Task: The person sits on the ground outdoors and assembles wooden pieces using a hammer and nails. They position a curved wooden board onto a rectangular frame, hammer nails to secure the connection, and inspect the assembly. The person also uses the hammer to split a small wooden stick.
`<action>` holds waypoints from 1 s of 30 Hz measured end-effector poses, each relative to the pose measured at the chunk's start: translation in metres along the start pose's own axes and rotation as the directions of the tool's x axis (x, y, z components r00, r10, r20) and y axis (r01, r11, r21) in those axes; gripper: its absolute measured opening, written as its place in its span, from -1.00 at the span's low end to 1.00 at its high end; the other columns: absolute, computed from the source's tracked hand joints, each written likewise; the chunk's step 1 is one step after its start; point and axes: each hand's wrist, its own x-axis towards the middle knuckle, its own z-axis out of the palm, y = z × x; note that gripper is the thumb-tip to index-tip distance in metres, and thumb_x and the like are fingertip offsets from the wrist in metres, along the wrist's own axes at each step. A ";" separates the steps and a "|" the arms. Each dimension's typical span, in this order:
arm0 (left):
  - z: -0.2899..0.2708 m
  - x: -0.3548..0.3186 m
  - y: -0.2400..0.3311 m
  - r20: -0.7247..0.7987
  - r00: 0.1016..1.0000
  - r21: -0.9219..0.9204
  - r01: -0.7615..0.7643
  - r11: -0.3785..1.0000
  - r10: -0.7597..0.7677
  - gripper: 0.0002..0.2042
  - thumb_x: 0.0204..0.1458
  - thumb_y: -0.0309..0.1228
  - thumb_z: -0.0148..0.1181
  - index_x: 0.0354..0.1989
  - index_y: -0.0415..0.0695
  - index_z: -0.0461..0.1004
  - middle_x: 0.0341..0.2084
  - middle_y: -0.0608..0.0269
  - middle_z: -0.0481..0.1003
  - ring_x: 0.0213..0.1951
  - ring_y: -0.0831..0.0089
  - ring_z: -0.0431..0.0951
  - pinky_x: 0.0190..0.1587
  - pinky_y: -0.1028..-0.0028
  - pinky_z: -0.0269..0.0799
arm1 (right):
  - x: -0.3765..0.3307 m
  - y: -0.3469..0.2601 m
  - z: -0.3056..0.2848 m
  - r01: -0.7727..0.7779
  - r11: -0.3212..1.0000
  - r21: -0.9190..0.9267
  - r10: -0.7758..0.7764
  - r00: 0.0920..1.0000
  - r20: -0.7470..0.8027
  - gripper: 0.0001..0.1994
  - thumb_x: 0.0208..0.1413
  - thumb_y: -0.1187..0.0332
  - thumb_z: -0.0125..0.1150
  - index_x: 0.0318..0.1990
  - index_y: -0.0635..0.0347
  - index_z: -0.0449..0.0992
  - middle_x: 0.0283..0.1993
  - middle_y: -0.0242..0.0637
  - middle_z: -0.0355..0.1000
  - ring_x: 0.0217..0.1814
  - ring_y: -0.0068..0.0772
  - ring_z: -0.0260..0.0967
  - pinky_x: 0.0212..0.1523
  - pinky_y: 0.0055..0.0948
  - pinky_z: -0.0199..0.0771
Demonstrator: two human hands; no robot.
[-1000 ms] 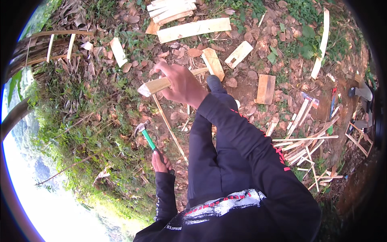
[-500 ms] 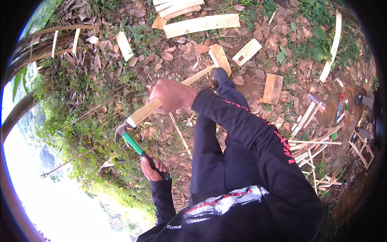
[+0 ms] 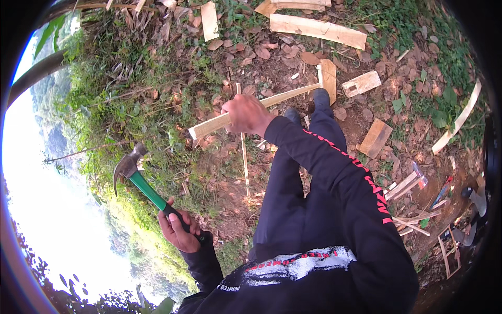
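Observation:
My left hand (image 3: 179, 228) grips the dark handle of a claw hammer (image 3: 144, 186) with a green shaft and metal head. The hammer is held out to the left, apart from the wood. My right hand (image 3: 247, 114) is closed around a long pale wooden strip (image 3: 293, 94). One end of that strip sticks out left past my fist; its far end meets a short board (image 3: 328, 78) by my shoe. A thinner stick (image 3: 244, 162) crosses under the strip at my right hand; whether they are joined is hidden.
Long planks (image 3: 319, 31) lie at the back, with a notched wood block (image 3: 362, 83) and a brown board (image 3: 375, 138) to the right. Several thin sticks (image 3: 413, 222) are piled at the right, near another person's leg (image 3: 477, 201). Grass and brush (image 3: 151, 99) slope off to the left.
The hammer head was touching the strip's near end and has swung away to the left and down. My right hand still holds the strip. The view has shifted.

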 end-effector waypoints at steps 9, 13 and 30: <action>0.014 -0.015 0.002 -0.048 0.997 -0.078 0.051 0.996 -0.054 -0.59 0.36 -0.22 -0.19 0.24 -0.24 0.14 -0.65 0.32 0.22 -0.76 0.71 0.12 -0.75 0.66 0.02 | 0.011 -0.012 0.018 0.023 0.999 -0.049 -0.023 1.000 0.004 -0.84 -0.21 0.31 0.28 -0.47 0.20 0.60 -0.63 -0.06 0.47 -0.57 -0.07 0.49 -0.31 -0.18 0.58; 0.001 -0.007 0.001 0.036 0.999 0.032 -0.014 0.999 0.013 -0.61 0.37 -0.24 -0.22 0.26 -0.18 0.13 -0.64 0.39 0.19 -0.77 0.72 0.09 -0.77 0.69 0.01 | 0.003 -0.010 0.017 0.036 0.998 -0.044 -0.037 0.999 -0.032 -0.82 -0.23 0.32 0.28 -0.44 0.19 0.62 -0.60 -0.03 0.48 -0.53 -0.03 0.49 -0.29 -0.18 0.56; 0.016 0.010 0.013 0.059 0.995 0.065 -0.080 0.995 0.076 -0.57 0.36 -0.24 -0.17 0.33 -0.14 0.11 -0.65 0.41 0.20 -0.75 0.74 0.10 -0.75 0.70 0.01 | 0.003 0.001 -0.004 0.077 0.994 -0.081 -0.087 0.988 -0.127 -0.90 -0.21 0.44 0.29 -0.46 0.21 0.54 -0.53 -0.17 0.50 -0.58 -0.24 0.42 -0.37 -0.27 0.52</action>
